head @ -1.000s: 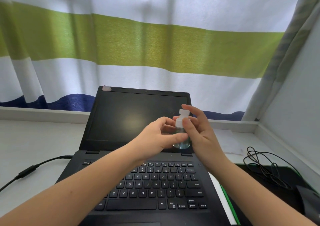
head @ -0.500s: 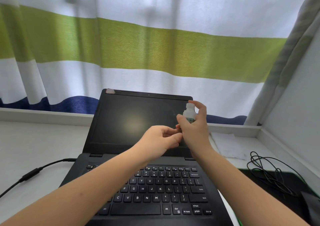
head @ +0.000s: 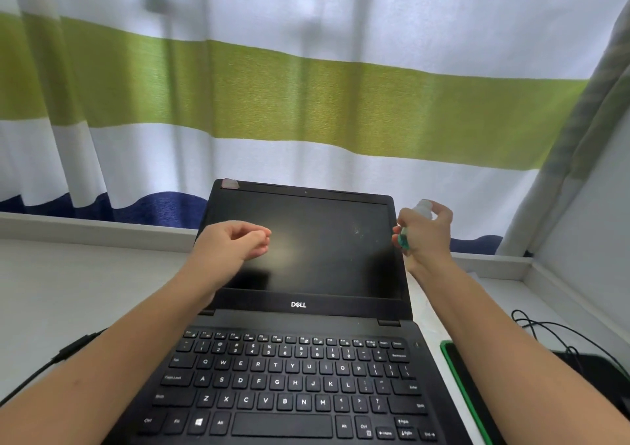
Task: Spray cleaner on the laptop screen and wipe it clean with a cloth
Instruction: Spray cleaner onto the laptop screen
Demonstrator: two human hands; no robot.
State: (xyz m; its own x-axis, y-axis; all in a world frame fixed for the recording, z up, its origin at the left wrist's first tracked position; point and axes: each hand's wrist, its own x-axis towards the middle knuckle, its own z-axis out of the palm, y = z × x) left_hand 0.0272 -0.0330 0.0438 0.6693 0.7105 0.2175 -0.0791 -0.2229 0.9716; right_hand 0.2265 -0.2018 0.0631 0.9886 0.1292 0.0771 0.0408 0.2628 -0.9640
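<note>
The black laptop stands open in front of me, its dark screen point(head: 324, 253) showing faint specks near the upper right. My right hand point(head: 428, 236) is at the screen's right edge, wrapped around a small spray bottle point(head: 422, 208) with a white top and blue-green liquid. One finger rests over the top. My left hand point(head: 235, 243) hovers in front of the left half of the screen with its fingers curled together; nothing shows in it. No cloth is in view; my right forearm covers the desk behind the laptop's right side.
A black mouse pad with a green edge point(head: 458, 380) lies right of the keyboard point(head: 283, 376), with a coiled black cable point(head: 552, 328) beyond it. A power cable point(head: 68, 351) runs off to the left. A striped curtain hangs behind the window ledge point(head: 85, 228).
My hands have drawn apart. The right one carried the bottle from the middle of the screen to its right edge, and the left one pulled back to the left.
</note>
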